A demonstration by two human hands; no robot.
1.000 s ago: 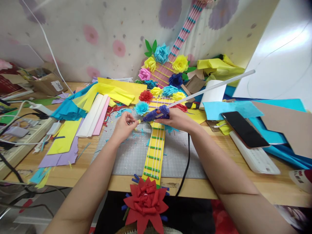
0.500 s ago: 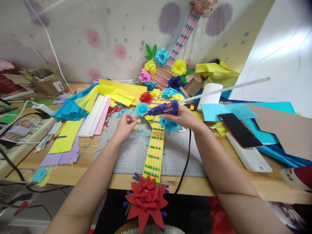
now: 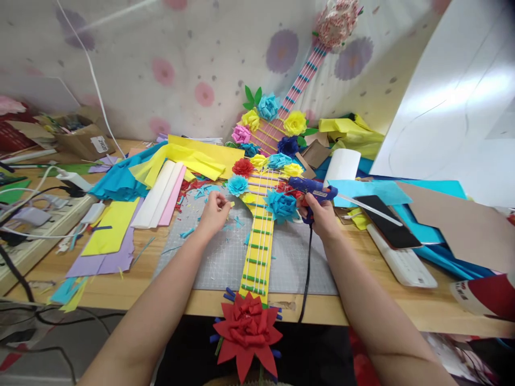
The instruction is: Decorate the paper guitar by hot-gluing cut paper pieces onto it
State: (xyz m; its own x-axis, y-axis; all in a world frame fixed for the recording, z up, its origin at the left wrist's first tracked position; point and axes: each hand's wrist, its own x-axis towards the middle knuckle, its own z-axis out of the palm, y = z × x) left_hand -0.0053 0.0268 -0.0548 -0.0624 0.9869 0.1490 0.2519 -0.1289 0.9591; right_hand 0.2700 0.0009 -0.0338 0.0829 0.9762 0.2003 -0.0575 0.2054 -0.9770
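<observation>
My left hand (image 3: 215, 213) pinches a small yellow piece (image 3: 232, 204) above the grey cutting mat (image 3: 213, 268), left of the yellow paper guitar (image 3: 259, 241). In my right hand (image 3: 323, 215) is a dark blue glue gun (image 3: 311, 187) with a clear glue stick (image 3: 372, 209) out of its back; its nozzle points left over the guitar body. Blue (image 3: 237, 185), red (image 3: 242, 167) and yellow paper flowers edge the body. A large red flower (image 3: 248, 329) sits at the guitar's near end, over the table edge.
A pink flowered guitar (image 3: 300, 86) leans on the back wall. Coloured paper (image 3: 107, 230) and a power strip (image 3: 48, 241) lie left. A phone (image 3: 388, 222), a white device (image 3: 400, 257), cardboard (image 3: 458, 225) and a red-and-white cup (image 3: 486, 295) are right. Blue scraps litter the mat.
My right hand and the glue gun have moved right and slightly down, and the gun has turned, its glue stick now sloping down to the right. My left hand has shifted slightly right. The view has shifted.
</observation>
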